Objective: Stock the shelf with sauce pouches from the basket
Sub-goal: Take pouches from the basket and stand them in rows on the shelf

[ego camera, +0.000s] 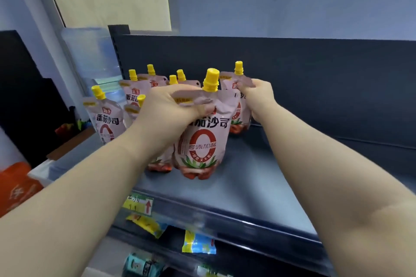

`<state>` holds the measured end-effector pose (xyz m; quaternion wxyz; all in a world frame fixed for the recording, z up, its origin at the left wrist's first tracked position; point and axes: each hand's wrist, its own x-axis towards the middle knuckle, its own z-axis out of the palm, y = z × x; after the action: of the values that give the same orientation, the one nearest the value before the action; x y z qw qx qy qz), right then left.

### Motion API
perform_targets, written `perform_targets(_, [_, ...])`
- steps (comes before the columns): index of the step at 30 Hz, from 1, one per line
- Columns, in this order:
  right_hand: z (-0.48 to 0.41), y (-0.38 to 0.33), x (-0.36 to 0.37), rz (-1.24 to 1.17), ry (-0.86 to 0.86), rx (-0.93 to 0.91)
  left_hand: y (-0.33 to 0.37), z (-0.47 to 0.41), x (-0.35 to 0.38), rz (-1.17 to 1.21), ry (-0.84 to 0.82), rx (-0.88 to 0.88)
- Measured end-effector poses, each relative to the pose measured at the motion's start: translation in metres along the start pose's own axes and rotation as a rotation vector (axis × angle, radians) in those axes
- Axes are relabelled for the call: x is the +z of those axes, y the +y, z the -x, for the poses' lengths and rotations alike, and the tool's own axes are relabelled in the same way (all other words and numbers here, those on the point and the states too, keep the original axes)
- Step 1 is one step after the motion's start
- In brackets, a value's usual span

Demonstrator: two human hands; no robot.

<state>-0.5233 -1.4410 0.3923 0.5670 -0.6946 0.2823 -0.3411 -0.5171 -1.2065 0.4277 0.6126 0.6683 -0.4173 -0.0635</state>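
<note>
We are reaching both bare forearms over the shelf's [258, 186] smooth grey metal deck, whose front rail is carrying a yellow price tag [138, 206] below our wrists. Our left hand [171, 105] is pinching the crinkled top seam of the front pouch [203, 141], fingers [202, 109] curled closed on the glossy pink film just beside its ribbed yellow screw cap. That soft, bulging, stand-up pouch is sitting upright on the deck under our grip. Just beyond and to the right of it, our right hand [258, 94] is gripping the top corner of the rear pouch [238, 105], fingers closed on the film below its yellow spout. To the left of our left fingers, more sauce pouches [108, 117] of the same kind are standing clustered. Behind them all, the dark matte back panel [315, 74] is rising.
</note>
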Motion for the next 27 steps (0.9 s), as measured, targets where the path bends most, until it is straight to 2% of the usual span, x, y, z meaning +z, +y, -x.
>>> perform_targets(3, [-0.012, 0.020, 0.004, 0.140, -0.115, -0.021, 0.012, -0.011, -0.002, -0.338, -0.081, 0.046])
perform_targets(5, [-0.021, 0.029, 0.004, 0.139, -0.129, -0.020, 0.021, -0.018, -0.003, -0.576, -0.157, 0.083])
perform_targets(9, [-0.022, 0.026, -0.001, 0.203, -0.194, -0.037, 0.035, -0.039, 0.002, -0.880, -0.218, 0.138])
perform_targets(13, [-0.022, 0.028, -0.014, 0.430, -0.269, -0.077, 0.036, -0.065, 0.010, -0.999, -0.310, 0.161])
perform_targets(17, [-0.020, 0.036, -0.028, 0.625, -0.259, -0.124, 0.033, -0.090, 0.023, -1.111, -0.374, 0.192])
perform_targets(27, [0.012, 0.051, -0.080, 0.760, -0.251, -0.013, -0.013, -0.112, 0.060, -1.225, -0.445, 0.092])
